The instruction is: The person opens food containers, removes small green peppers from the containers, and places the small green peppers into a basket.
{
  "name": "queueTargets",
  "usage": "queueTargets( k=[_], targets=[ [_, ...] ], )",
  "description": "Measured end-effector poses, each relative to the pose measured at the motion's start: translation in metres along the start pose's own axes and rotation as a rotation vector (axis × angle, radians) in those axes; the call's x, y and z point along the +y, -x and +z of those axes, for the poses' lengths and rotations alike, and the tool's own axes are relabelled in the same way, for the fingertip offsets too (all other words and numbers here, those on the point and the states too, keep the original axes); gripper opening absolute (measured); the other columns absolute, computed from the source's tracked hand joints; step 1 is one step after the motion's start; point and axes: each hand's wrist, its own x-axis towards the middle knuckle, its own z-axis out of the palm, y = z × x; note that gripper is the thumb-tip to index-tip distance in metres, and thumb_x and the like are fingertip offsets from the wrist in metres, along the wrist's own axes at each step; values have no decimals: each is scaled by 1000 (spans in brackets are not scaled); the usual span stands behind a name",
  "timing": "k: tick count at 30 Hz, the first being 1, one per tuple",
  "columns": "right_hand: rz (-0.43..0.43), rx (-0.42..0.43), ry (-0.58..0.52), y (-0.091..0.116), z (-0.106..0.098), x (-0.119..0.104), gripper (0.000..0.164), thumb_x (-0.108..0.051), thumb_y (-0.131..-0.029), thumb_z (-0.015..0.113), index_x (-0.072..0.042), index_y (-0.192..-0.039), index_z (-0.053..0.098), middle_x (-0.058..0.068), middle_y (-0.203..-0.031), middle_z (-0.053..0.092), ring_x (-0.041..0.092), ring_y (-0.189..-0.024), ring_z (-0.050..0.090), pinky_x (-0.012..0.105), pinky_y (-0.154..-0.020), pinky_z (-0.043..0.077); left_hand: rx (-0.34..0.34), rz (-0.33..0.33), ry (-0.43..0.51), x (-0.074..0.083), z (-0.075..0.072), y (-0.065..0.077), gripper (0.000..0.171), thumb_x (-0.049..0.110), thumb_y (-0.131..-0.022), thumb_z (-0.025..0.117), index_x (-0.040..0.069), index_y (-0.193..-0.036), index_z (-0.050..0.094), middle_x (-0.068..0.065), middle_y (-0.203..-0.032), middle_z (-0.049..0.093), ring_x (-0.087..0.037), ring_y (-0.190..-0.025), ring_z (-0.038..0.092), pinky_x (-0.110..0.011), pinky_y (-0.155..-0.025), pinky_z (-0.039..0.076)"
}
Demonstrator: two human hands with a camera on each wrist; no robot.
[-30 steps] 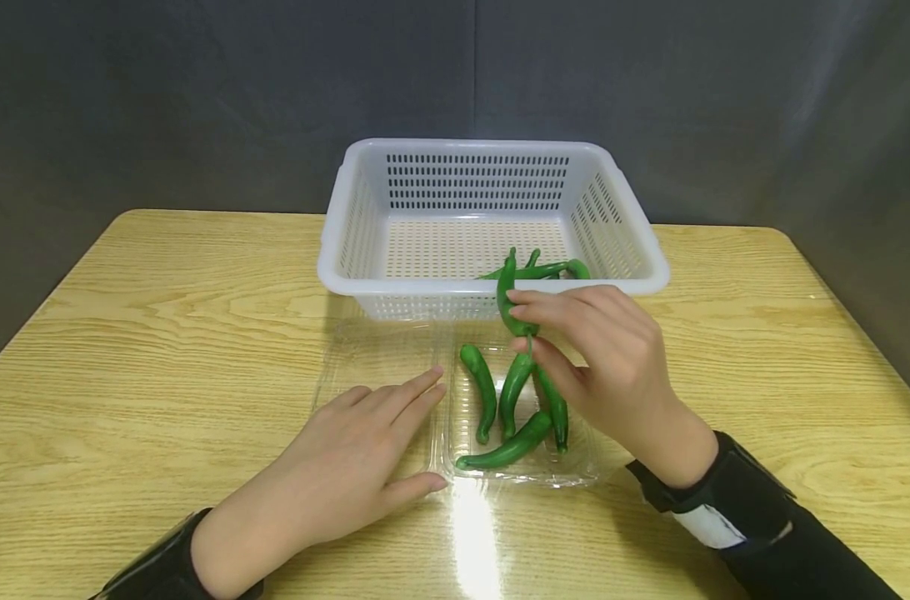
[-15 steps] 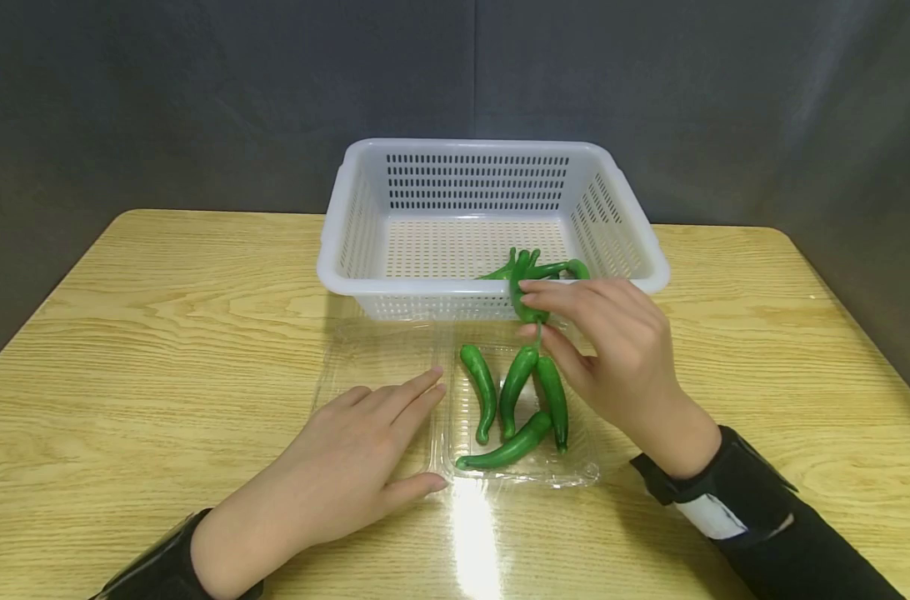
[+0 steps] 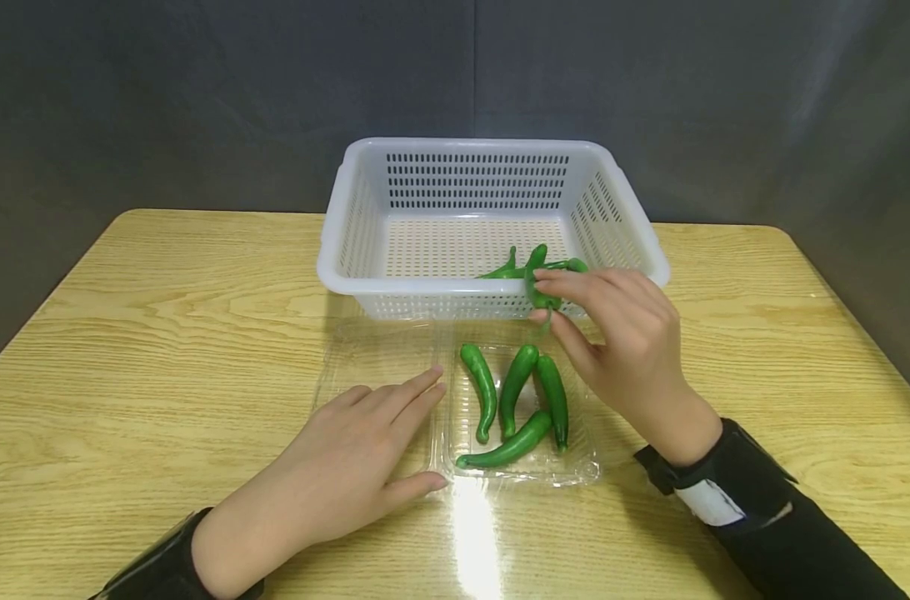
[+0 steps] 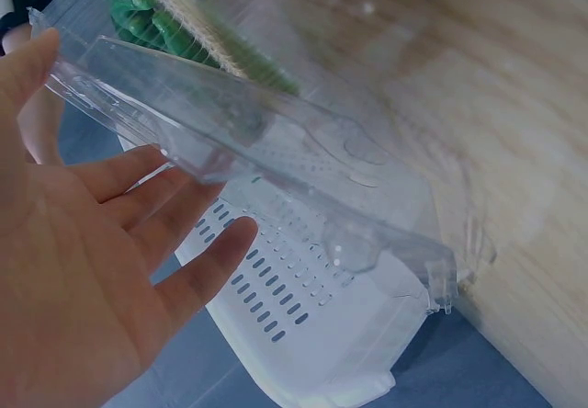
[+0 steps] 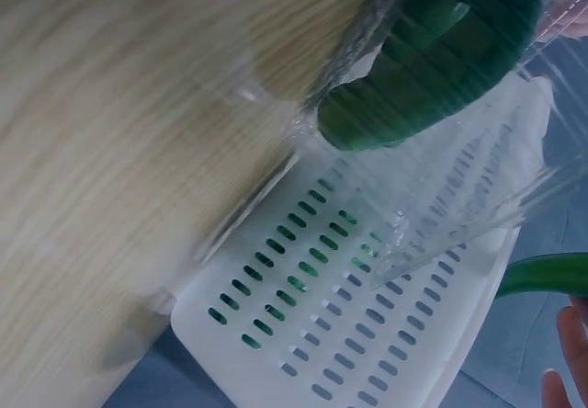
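My right hand [image 3: 623,350] pinches a green chili pepper [image 3: 537,293] between thumb and fingertips, its thin stem pointing down. It overlaps the front rim of the white basket [image 3: 417,287] in the head view; the right wrist view shows that pepper [image 5: 547,273] at the right edge. Several green chili peppers [image 3: 517,383] lie in the right half of a clear plastic clamshell box [image 3: 582,392]. My left hand [image 3: 357,467] rests flat with spread fingers on the box's unfolded lid [image 3: 383,358], fingertips near the hinge.
More green chili peppers [image 3: 500,273] lie inside the basket near its front wall, partly hidden by it. The basket stands behind the box on a wooden table [image 3: 162,350]. A dark cloth wall [image 3: 237,100] rises behind the table.
My right hand has moved back and a little right with its chili pepper, away from over the clear box and toward the basket's front rim. The left hand has stayed put.
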Motion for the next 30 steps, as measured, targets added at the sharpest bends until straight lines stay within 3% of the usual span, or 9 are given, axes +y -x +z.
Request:
queueTargets(
  k=[15,22,30],
  targets=[
    [31,-5,114,4,-3,13,30,-30,-96,66,-1,-101,74,10,-101,75,33,-81,66,46,-71,49,1,11,7,-1,-1,-1,83,61,-93,55,4,-151,40,-8,-159,33,-26,-130,51,-48,-103,44],
    [95,-62,181,6,-8,21,22,-12,-85,77,-3,-105,74,11,-96,74,33,-82,65,49,-70,49,-7,6,11,-1,-1,-1,83,61,-93,55,5,-151,39,-8,-159,32,-26,-130,50,-48,-104,43],
    [141,-98,217,9,-10,29,23,-8,-83,78,-5,-106,74,13,-92,73,33,-83,63,51,-71,49,-13,3,12,0,-1,0,83,62,-93,55,5,-151,39,-7,-159,31,-26,-130,50,-47,-104,43]
  ],
)
